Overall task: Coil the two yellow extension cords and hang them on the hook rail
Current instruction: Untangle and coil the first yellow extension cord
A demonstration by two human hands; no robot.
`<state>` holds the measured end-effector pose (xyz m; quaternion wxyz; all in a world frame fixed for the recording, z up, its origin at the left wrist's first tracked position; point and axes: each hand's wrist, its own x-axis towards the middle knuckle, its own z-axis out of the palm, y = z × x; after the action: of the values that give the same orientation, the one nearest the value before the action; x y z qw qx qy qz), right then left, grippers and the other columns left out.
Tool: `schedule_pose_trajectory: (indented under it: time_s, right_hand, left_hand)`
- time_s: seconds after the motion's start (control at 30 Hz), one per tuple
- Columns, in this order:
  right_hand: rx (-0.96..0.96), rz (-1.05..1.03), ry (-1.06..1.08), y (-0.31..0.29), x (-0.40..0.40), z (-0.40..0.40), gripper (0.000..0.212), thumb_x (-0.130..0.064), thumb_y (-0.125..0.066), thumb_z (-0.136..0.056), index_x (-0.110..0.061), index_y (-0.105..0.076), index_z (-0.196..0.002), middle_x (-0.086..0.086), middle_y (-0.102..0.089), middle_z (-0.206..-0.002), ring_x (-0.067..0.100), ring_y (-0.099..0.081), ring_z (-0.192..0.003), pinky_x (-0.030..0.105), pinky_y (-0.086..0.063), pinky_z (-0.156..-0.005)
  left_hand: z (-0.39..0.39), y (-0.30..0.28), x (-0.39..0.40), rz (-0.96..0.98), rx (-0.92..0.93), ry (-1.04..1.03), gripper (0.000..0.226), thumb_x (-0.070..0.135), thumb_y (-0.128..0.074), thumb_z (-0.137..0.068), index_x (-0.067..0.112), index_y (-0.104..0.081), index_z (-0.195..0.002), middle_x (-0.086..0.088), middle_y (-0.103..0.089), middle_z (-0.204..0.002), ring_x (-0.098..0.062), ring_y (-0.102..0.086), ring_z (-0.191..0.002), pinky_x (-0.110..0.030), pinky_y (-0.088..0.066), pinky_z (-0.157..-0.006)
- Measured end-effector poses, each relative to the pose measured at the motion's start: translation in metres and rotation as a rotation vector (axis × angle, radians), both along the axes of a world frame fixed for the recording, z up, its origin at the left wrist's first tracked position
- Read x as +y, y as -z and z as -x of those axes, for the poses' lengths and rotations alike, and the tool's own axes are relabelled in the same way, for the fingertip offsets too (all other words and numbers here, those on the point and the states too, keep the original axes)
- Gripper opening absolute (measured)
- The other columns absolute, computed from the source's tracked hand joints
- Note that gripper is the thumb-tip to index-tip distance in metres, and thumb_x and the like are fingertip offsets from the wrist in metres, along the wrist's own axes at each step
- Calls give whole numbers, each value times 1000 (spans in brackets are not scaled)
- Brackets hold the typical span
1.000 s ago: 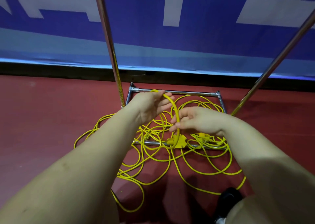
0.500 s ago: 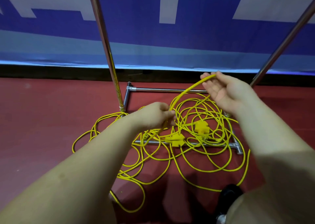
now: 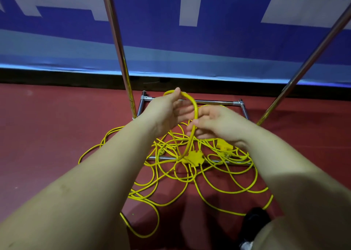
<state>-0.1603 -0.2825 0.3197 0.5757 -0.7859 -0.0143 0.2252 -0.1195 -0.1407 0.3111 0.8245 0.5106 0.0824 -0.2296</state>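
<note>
Yellow extension cord (image 3: 218, 185) lies in a loose tangle on the red floor, draped over the chrome base frame (image 3: 214, 102) of a rack. Two yellow socket blocks, the nearer block (image 3: 192, 158) and the right block (image 3: 224, 144), rest among the strands. My left hand (image 3: 167, 113) holds the top of a raised loop of cord (image 3: 194, 109) between thumb and fingers. My right hand (image 3: 218, 124) pinches the same loop lower down, close beside the left hand. The hook rail itself is out of view above.
Two chrome uprights rise from the frame: the left pole (image 3: 117, 48) stands nearly vertical, the right pole (image 3: 303, 65) slants off to the upper right. A blue and white banner (image 3: 190, 40) backs the scene. A dark shoe (image 3: 254, 223) sits at the lower right.
My right hand came back from its far, raised position and now meets the left hand. The left hand rose, and the cord between them forms a new loop.
</note>
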Motion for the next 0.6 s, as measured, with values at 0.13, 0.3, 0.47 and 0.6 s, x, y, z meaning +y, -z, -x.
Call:
schedule_pose_trajectory:
  time_s: [0.13,0.3,0.47,0.6]
  right_hand:
    - [46,-442,403,-12,-12,-13,12,-7,-43,-97,-11,-54,-100,7,-62,-83,9,-68,-58,22,-57,-56]
    - [-2,-587,692,-21,-28,-24,13,-7,-41,-98,-7,-48,-108,6,-59,-85,13,-66,-66,12,-44,-41]
    - [-9,-359,502,-16,-28,-20,12,-20,-50,-95,-15,-54,-105,5,-63,-97,19,-64,-90,27,-53,-72]
    - [99,-104,113,-2,-15,-6,13,-32,-52,-92,-26,-60,-101,-4,-66,-105,15,-62,-103,31,-47,-87]
  left_hand:
    - [11,6,-5,-284,-114,323,33,39,-36,-100,16,-60,-104,0,-67,-90,-17,-63,-84,-27,-51,-75]
    - [23,19,-7,-539,-358,610,22,25,-40,-101,19,-61,-102,0,-67,-94,-19,-56,-85,-25,-46,-75]
    - [15,11,-3,-527,-329,445,21,18,-37,-102,20,-56,-93,1,-65,-82,-16,-61,-70,-29,-49,-63]
    - [7,3,1,-266,-208,177,25,17,-34,-103,14,-55,-91,-3,-65,-79,-12,-68,-59,-34,-57,-59]
